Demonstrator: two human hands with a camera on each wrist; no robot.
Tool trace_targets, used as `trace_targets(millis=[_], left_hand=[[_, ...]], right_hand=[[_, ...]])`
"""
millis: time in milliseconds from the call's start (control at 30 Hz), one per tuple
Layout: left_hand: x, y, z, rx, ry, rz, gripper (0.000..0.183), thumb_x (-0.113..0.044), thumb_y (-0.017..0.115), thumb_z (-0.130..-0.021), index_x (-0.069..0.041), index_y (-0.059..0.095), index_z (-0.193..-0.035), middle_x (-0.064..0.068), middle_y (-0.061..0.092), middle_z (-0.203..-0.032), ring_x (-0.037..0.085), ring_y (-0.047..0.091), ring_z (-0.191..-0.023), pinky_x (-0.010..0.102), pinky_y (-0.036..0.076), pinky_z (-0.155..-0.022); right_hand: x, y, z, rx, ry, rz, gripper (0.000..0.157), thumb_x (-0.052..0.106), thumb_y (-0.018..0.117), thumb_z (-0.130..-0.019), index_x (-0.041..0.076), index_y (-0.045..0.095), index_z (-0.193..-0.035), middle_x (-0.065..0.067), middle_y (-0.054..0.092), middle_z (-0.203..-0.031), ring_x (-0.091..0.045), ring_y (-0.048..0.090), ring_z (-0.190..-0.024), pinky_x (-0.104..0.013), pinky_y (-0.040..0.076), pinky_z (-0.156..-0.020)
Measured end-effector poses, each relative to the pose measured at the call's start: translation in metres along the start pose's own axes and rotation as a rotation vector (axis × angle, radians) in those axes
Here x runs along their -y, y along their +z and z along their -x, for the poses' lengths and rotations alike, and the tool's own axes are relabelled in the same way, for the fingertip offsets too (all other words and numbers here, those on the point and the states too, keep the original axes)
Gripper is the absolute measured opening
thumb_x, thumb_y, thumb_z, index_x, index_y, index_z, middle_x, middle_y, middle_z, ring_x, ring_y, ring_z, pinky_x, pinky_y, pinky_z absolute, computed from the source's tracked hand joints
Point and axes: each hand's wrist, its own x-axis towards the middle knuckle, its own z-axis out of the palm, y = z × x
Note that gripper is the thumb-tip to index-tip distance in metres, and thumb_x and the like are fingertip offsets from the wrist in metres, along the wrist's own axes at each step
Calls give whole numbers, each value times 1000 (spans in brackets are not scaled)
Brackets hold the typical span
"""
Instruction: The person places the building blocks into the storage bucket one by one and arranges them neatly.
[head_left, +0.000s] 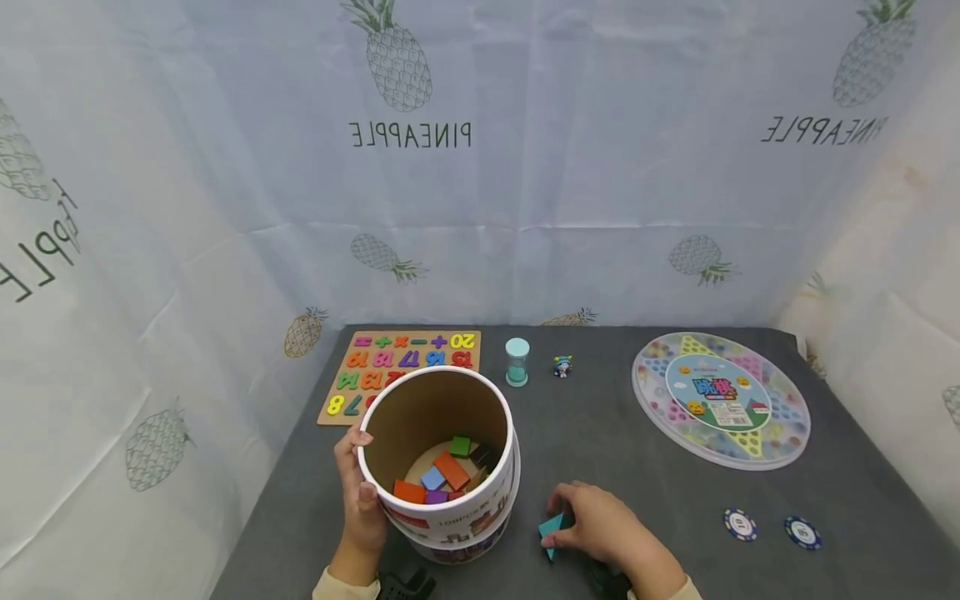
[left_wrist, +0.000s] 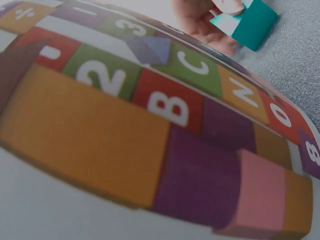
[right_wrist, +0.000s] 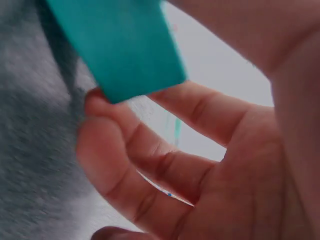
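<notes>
A white cardboard bucket [head_left: 450, 517] with printed sides stands tilted on the table, its mouth toward the camera. Several coloured wooden blocks [head_left: 450, 471] lie on its floor. My left hand [head_left: 362, 500] grips the bucket's rim and side from the left. To the right of the bucket, my right hand [head_left: 600, 521] pinches a teal triangular block [head_left: 552, 533] between thumb and fingers, at or just above the table. The right wrist view shows the teal block [right_wrist: 120, 50] close up. Printed letter and number blocks on the bucket wall [left_wrist: 200, 120] fill the left wrist view.
A wooden number board [head_left: 348, 367] lies behind the bucket, partly hidden by it. Near it stand a small sand timer [head_left: 517, 362] and a tiny figurine [head_left: 562, 367]. A round board-game case [head_left: 720, 400] lies at right, with two poker chips [head_left: 740, 525] nearer.
</notes>
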Motion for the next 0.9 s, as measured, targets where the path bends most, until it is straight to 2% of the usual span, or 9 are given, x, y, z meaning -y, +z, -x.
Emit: trace_targets(millis=[133,267,333,400,500,567,633,700,900], left_hand=[[-1,-1,1,2,-7,2,49,-40,41,-99,1,27,-123,31,20,-141,42,29,-126,36,34,-101],[0,0,1,2,-10,3,49,-40,41,-99,1,27,-123,30,20,-142,42,29,-126,36,34,-101],[1,1,0,0,-4,1,50,-40,40,-99,1,26,-123,30,19,-142,42,29,-126,37,34,-101],[2,2,-1,1,0,1,50,-40,41,-99,2,26,-122,31,18,-142,42,29,-126,37,34,-101],[4,2,-2,12,-2,6,50,-39,41,-99,2,26,-122,31,19,-142,41,29,-125,35,35,-101],[5,2,-2,20,-3,9,50,-40,41,-99,2,26,-122,31,20,-140,41,30,-125,35,35,-100],[5,1,-2,26,-6,4,50,-39,40,-99,3,25,-121,31,21,-139,40,30,-125,34,36,-100],[6,1,-1,28,-5,6,50,-39,40,-99,3,25,-121,32,22,-138,40,31,-124,34,36,-100],[8,3,1,35,-15,5,47,-37,38,-100,2,25,-124,33,21,-139,41,31,-125,35,36,-100]], right_hand=[[1,6,1,-15,-94,-33,31,47,80,-70,26,60,-82,10,49,-70,-6,45,-59,-27,38,-53],[11,-4,0,-180,-116,-28,26,37,83,-70,28,62,-83,11,50,-73,-4,44,-59,-25,39,-52],[22,-16,-1,-344,-98,-17,27,30,85,-70,29,63,-85,12,50,-75,-4,43,-59,-25,38,-51],[35,-33,-2,-567,-128,-21,29,24,87,-68,27,65,-87,11,53,-79,-5,42,-61,-24,37,-51],[61,-57,3,-910,-294,-122,32,11,87,-66,19,65,-89,6,61,-89,-8,44,-67,-21,35,-54],[82,-70,7,-1039,-449,-185,33,4,87,-65,13,64,-88,1,65,-97,-11,46,-71,-20,35,-58],[97,-76,7,-1052,-565,-230,31,3,86,-66,12,64,-88,-1,67,-103,-13,48,-76,-20,37,-62],[110,-75,4,-1000,-627,-219,29,7,86,-68,13,65,-87,-1,68,-103,-14,51,-79,-22,40,-66],[116,-55,-18,-790,-652,-47,12,24,78,-81,22,69,-88,12,67,-103,-9,49,-91,-29,42,-76]])
